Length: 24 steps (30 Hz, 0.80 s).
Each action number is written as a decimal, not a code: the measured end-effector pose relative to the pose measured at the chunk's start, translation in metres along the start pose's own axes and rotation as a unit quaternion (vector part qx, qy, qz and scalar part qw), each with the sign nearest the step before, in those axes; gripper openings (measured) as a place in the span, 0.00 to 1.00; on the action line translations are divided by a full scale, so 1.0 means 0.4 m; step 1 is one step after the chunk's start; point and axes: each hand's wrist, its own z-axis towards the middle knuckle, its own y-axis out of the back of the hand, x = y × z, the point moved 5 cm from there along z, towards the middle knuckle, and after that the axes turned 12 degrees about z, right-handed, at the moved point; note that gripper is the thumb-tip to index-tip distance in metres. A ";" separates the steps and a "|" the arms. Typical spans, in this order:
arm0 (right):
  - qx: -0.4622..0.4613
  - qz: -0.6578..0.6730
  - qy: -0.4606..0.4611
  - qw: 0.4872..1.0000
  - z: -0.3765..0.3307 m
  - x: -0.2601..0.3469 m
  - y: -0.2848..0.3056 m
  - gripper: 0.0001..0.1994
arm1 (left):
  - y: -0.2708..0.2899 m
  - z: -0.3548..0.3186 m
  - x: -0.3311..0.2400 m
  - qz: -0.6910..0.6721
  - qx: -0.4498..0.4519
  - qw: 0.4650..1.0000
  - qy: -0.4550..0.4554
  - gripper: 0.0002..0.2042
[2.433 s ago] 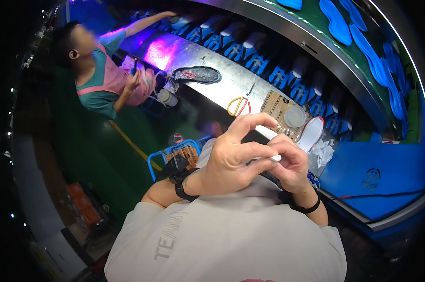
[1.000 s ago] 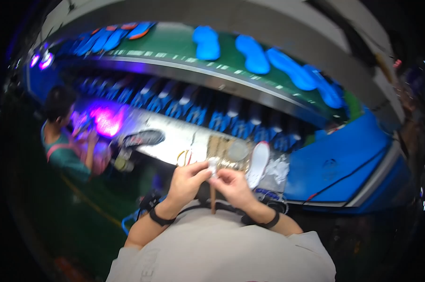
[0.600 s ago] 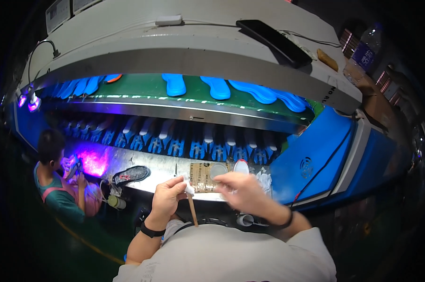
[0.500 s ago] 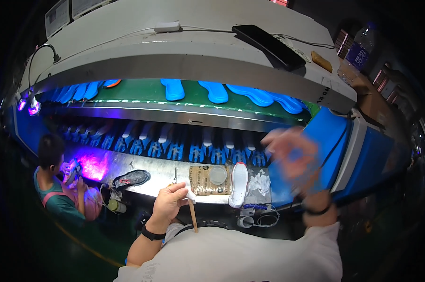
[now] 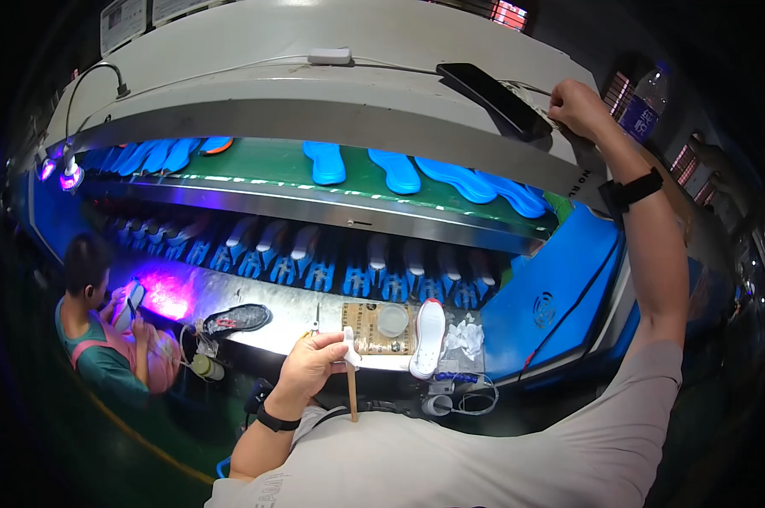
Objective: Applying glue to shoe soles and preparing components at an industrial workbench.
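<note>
Dim factory line, lit mostly by purple-blue lamps over a pale bench (image 5: 289,315). Closest in, the left hand (image 5: 310,370) is closed around a thin wooden stick (image 5: 352,394) with a white tip, stick hanging straight down just in front of the bench edge. Same grip as half a second ago, it hasn't really budged. Past it on the bench sits a tan mat (image 5: 374,330) with a small round cup (image 5: 393,320) on it; can't tell what's in the cup. A white shoe sole (image 5: 427,327) lies just beside the mat, crumpled white cloth (image 5: 465,337) next to that, and a dark sole (image 5: 237,319) further left.

Big change is the right hand (image 5: 579,108): it was a blur in mid-air, now it's stretched way up to the top shelf, fingers curled at the cable end right by a black phone (image 5: 494,100). Whether it's actually pinching anything, can't tell.

Further back, blue insoles (image 5: 399,172) lie on the green belt. Another person (image 5: 103,334) works off to the left.
</note>
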 end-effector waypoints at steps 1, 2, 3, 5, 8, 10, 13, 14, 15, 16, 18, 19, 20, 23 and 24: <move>0.015 0.018 -0.012 1.000 0.008 -0.008 0.003 0.08 | 0.006 -0.004 0.002 0.002 -0.013 1.000 0.012 0.16; 0.029 0.042 -0.019 0.999 0.013 -0.016 0.005 0.08 | 0.012 -0.007 0.001 0.007 -0.024 1.000 0.012 0.16; 0.014 0.018 0.001 1.000 0.023 -0.018 0.020 0.08 | 0.014 -0.009 -0.003 0.010 -0.027 1.000 0.001 0.16; 0.012 0.063 -0.021 0.998 0.039 -0.042 0.044 0.09 | 0.018 -0.012 -0.005 0.017 -0.036 0.999 0.009 0.16; 0.023 0.117 -0.037 0.992 0.048 -0.072 0.066 0.09 | 0.010 -0.014 -0.016 0.019 -0.005 1.000 0.003 0.16; -0.047 0.140 -0.014 0.989 0.049 -0.079 0.097 0.08 | 0.000 -0.013 -0.021 0.013 0.028 1.000 0.001 0.15; -0.043 0.158 -0.005 0.987 0.057 -0.074 0.103 0.08 | -0.006 -0.011 -0.023 0.008 0.036 0.999 0.010 0.16; -0.049 0.184 -0.027 0.981 0.058 -0.079 0.103 0.07 | -0.005 -0.009 -0.024 0.023 0.029 0.999 0.012 0.16; -0.040 0.183 -0.006 0.982 0.061 -0.075 0.098 0.07 | -0.007 -0.008 -0.025 0.036 0.023 0.999 0.007 0.17; -0.031 0.214 -0.056 0.975 0.062 -0.090 0.088 0.07 | -0.009 -0.007 -0.023 0.034 0.022 0.999 0.015 0.17; -0.020 0.245 -0.107 0.963 0.066 -0.117 0.073 0.07 | -0.009 -0.005 -0.023 0.057 0.003 0.998 0.022 0.18; -0.037 0.300 -0.102 0.948 0.075 -0.127 0.076 0.07 | -0.010 -0.004 -0.023 0.056 0.002 0.998 0.024 0.18; -0.046 0.370 -0.086 0.924 0.086 -0.133 0.073 0.07 | -0.014 -0.002 -0.024 0.052 0.015 0.998 0.015 0.19; -0.137 0.390 -0.040 0.910 0.096 -0.136 0.114 0.08 | -0.005 0.004 -0.021 0.046 0.000 0.999 0.023 0.20; -0.176 0.354 0.024 0.918 0.086 -0.111 0.145 0.11 | 0.001 0.001 -0.017 0.040 -0.017 0.999 0.029 0.20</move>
